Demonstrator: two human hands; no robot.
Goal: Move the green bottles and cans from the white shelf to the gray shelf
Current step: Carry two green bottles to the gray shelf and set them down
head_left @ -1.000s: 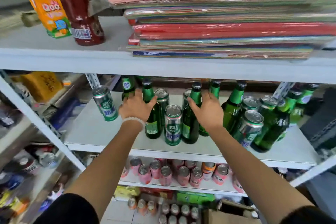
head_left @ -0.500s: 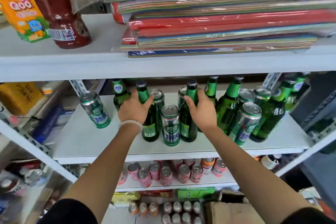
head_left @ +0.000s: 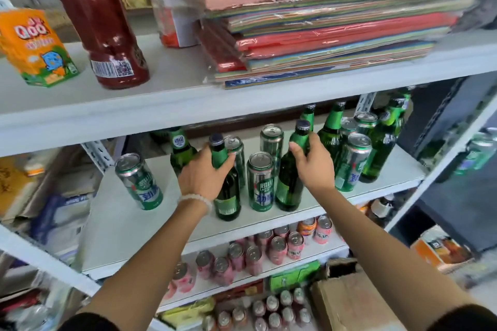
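Several green bottles and green cans stand on the white shelf (head_left: 269,226) at chest height. My left hand (head_left: 201,173) grips the neck of one green bottle (head_left: 228,196) near the shelf's front. My right hand (head_left: 313,162) grips the neck of a second green bottle (head_left: 289,183), which tilts slightly. A green can (head_left: 261,181) stands between the two held bottles. Another can (head_left: 139,181) stands alone to the left, tilted in the wide-angle view. More bottles and cans (head_left: 355,148) crowd the right end of the shelf.
The shelf above holds a stack of coloured paper sheets (head_left: 336,27), a tall red wrapped roll (head_left: 105,35) and an orange snack bag (head_left: 37,48). Pink cans (head_left: 255,252) fill the shelf below. A cardboard box (head_left: 355,301) sits at bottom right.
Both hands have closed round the necks of the two front bottles, and the right-hand bottle now leans. The camera view has shifted lower and to the left.
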